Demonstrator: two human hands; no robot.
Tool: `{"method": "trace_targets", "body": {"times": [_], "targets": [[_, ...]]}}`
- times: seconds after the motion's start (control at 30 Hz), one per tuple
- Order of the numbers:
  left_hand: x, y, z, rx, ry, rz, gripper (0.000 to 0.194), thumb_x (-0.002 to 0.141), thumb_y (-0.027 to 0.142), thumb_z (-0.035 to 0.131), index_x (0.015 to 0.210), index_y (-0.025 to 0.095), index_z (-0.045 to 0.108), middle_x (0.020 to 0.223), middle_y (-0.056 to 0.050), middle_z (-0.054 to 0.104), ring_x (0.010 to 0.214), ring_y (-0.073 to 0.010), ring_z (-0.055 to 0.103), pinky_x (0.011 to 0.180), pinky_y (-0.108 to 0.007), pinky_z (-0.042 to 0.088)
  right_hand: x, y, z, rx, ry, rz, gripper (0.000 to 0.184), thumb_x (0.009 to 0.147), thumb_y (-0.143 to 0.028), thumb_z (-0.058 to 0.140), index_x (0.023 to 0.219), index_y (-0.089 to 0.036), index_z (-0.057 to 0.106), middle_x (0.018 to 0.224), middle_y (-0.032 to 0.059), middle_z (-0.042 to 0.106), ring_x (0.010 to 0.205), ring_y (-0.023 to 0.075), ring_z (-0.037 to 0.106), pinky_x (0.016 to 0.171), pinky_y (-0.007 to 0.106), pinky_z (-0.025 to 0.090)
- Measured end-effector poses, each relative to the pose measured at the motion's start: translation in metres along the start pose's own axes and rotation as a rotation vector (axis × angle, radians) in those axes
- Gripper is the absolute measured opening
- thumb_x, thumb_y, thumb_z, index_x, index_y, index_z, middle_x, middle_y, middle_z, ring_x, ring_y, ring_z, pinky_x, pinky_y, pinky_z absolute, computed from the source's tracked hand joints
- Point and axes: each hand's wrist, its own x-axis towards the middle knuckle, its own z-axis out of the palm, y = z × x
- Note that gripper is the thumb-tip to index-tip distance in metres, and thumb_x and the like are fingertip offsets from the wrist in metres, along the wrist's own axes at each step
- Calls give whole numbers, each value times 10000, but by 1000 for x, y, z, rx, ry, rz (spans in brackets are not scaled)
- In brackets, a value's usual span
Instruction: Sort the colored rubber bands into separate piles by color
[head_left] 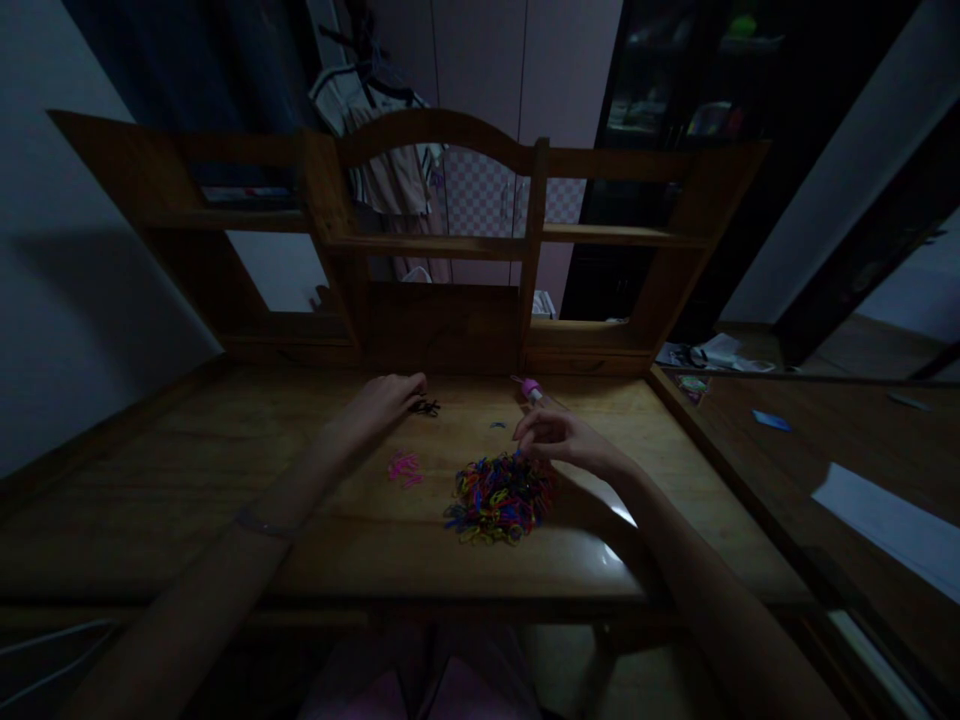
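A heap of small rubber bands in mixed colours [499, 497] lies on the wooden desk [225, 480]. My right hand [559, 438] hovers at the heap's far right edge, fingers curled in a pinch; what it holds is too small to make out. My left hand [386, 398] reaches forward, its fingertips at a small cluster of black bands [425, 407]. A little group of pink bands [405, 467] lies between the black cluster and the heap. A few blue bands [498, 425] lie beyond the heap.
A wooden shelf unit [442, 250] stands along the desk's back edge. A small pink object [531, 388] lies near its base. A second tabletop [840, 470] on the right carries papers and small items. The room is dim.
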Motion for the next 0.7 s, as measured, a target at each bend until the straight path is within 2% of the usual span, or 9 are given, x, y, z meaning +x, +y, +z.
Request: {"method": "trace_targets", "body": {"times": [0.1,0.27,0.37,0.47,0.57,0.7], "targets": [[-4,-11,4,59,-15,-44,165,885,308,491,972,220,600,866,-62,656,778,-212,590,665,-271,362,0,0,0,-12,4,-4,285,773,-314,727,998,-169,629,842,39,662,658,111,592,583,233,467],[-5,-12,4,46,-11,-26,246,876,312,516,1084,212,599,1056,-78,659,941,-232,591,774,-286,395,0,-1,-1,-35,10,-5,282,776,-320,724,1002,-177,637,862,45,675,680,120,601,605,245,468],[-5,-12,-2,68,55,-18,307,889,325,501,1165,215,581,1155,-76,629,1017,-230,575,851,-297,394,-1,-2,0,-46,23,-2,276,788,-335,709,998,-173,635,849,52,684,657,122,598,575,242,450],[-4,-8,-10,57,136,-43,277,896,349,488,1105,220,615,1118,-62,634,989,-217,584,846,-292,403,-2,-6,1,-43,41,-14,255,808,-347,681,982,-165,635,817,54,690,628,120,587,558,240,436],[-8,11,-14,-113,165,-62,252,888,380,499,998,209,648,1028,-48,653,930,-195,598,819,-281,430,-2,-10,3,-47,58,-14,215,813,-347,671,915,-159,646,787,53,686,617,117,575,569,246,439],[-34,65,-13,-401,106,12,270,885,399,500,935,192,666,940,-54,670,869,-185,607,788,-291,466,-2,-10,4,-63,64,-5,188,814,-345,666,872,-166,660,778,52,681,623,118,566,571,250,437]]}}
